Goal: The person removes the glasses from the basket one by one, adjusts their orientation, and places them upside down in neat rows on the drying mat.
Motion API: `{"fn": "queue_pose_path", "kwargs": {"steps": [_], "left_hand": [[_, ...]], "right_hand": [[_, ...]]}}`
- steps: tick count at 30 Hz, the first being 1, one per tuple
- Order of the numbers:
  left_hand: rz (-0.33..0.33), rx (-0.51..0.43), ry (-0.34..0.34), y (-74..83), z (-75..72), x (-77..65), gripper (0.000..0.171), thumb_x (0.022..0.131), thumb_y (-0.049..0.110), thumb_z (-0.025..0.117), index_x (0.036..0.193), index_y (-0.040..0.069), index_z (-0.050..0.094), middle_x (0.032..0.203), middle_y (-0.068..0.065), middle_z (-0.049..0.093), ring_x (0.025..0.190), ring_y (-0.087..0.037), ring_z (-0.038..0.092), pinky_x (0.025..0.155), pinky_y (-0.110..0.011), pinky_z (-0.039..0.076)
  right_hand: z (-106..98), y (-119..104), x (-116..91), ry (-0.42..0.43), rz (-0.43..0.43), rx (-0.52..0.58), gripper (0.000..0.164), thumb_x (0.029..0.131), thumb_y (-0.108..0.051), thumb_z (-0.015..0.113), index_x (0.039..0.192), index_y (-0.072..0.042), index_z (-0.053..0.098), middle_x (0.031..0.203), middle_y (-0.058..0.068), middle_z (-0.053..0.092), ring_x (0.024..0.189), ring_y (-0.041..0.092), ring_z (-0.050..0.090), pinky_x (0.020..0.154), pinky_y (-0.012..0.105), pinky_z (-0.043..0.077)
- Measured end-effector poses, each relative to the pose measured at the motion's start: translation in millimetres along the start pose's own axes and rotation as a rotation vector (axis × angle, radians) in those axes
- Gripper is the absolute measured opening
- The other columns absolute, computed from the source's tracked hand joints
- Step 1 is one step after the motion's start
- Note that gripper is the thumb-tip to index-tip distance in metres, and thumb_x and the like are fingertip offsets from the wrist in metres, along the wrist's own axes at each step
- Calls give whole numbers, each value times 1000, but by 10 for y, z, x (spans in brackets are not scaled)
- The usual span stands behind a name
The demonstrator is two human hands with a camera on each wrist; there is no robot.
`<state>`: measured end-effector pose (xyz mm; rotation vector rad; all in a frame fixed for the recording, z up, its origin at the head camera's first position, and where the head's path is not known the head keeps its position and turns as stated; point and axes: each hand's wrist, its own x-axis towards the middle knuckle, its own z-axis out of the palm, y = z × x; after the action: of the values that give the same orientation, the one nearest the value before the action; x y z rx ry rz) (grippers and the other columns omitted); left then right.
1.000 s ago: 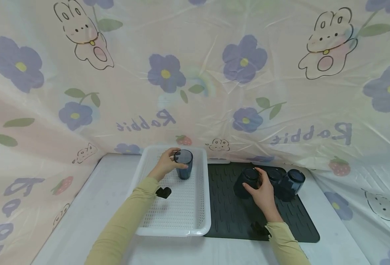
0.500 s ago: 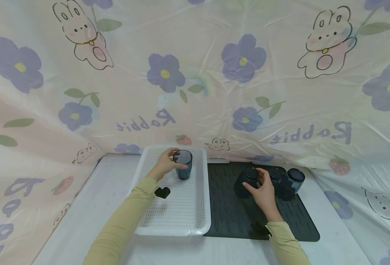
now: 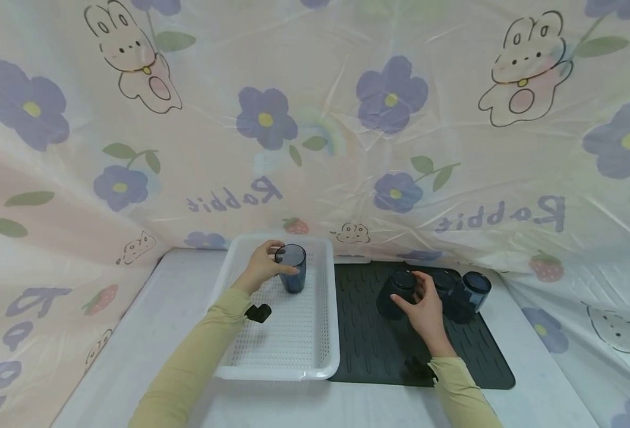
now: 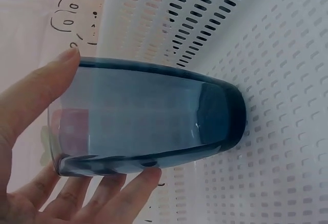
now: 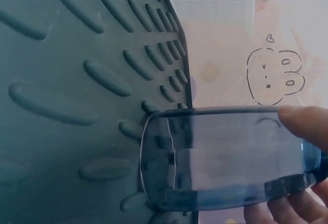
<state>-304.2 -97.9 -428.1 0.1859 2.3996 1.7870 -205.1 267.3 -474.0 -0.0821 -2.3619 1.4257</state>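
Observation:
My left hand (image 3: 262, 267) grips a blue-tinted drinking glass (image 3: 295, 278) near its rim, thumb on one side and fingers on the other. This glass stands upright, mouth up, inside a white perforated plastic basket (image 3: 331, 339); in the left wrist view its thick base (image 4: 233, 116) is right at the basket floor. My right hand (image 3: 425, 306) holds a second blue glass (image 3: 391, 299) around its upturned base. In the right wrist view, that glass (image 5: 230, 155) is mouth down, its rim at the dark ribbed mat (image 5: 56, 131).
Two more dark blue glasses, a near one (image 3: 470, 297) and one partly hidden (image 3: 446, 281), stand upside down at the mat's back right. The drying mat (image 3: 368, 356) lies directly right of the basket. A rabbit-print curtain (image 3: 325, 178) hangs behind the white table (image 3: 165, 333).
My left hand has shifted slightly left and toward me, carrying its glass along inside the basket. The right hand and its glass look unmoved.

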Motion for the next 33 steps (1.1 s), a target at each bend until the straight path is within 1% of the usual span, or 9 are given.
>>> {"fn": "queue_pose_path", "kwargs": {"steps": [6,12,18,23,26,28,33], "left_hand": [[-37,-29,15,-18,-52,-40,80,66,15,90,134,11,47,134,-18,41,100,-33,58,85,-47,54],[-75,-42,40,-43,-108,-74,82,66,17,90,133,9,44,134,-19,39,92,-31,59,81,-46,55],[-91,-60,39,-70,-141,-130,83,66,18,90,133,9,43,133,-19,37,93,-32,58,82,-48,55],[-97,-93,22,-76,-145,-185,86,68,16,89,140,10,42,135,-18,37,102,-34,56,84,-48,54],[-101,-119,10,-80,-154,-225,87,70,15,87,143,9,41,136,-20,37,106,-35,55,85,-49,54],[-110,-127,17,-82,-157,-251,87,70,15,87,143,8,40,136,-21,37,106,-36,55,85,-48,54],[-143,-143,59,-66,-146,-312,82,69,15,88,136,7,42,132,-22,39,99,-35,58,80,-46,56]], "right_hand": [[2,-5,-4,4,3,3,72,78,-7,80,136,-3,39,133,19,46,127,38,44,104,56,36],[9,-6,0,9,0,1,71,77,-6,80,136,-4,39,133,19,46,126,38,44,103,57,36],[20,5,10,14,4,-10,72,77,-6,80,136,-3,39,133,19,46,126,38,44,103,57,37],[21,15,9,15,4,-14,72,77,-6,80,136,-3,39,134,20,45,126,39,44,103,57,36],[22,17,7,13,8,-11,71,78,-6,80,136,-3,39,134,20,45,127,39,43,103,57,36],[24,20,8,13,11,-9,71,78,-6,80,136,-3,39,134,20,45,127,39,43,103,57,36],[25,20,18,11,11,-11,72,78,-7,80,136,-4,38,134,19,45,127,39,43,103,57,36]]}}
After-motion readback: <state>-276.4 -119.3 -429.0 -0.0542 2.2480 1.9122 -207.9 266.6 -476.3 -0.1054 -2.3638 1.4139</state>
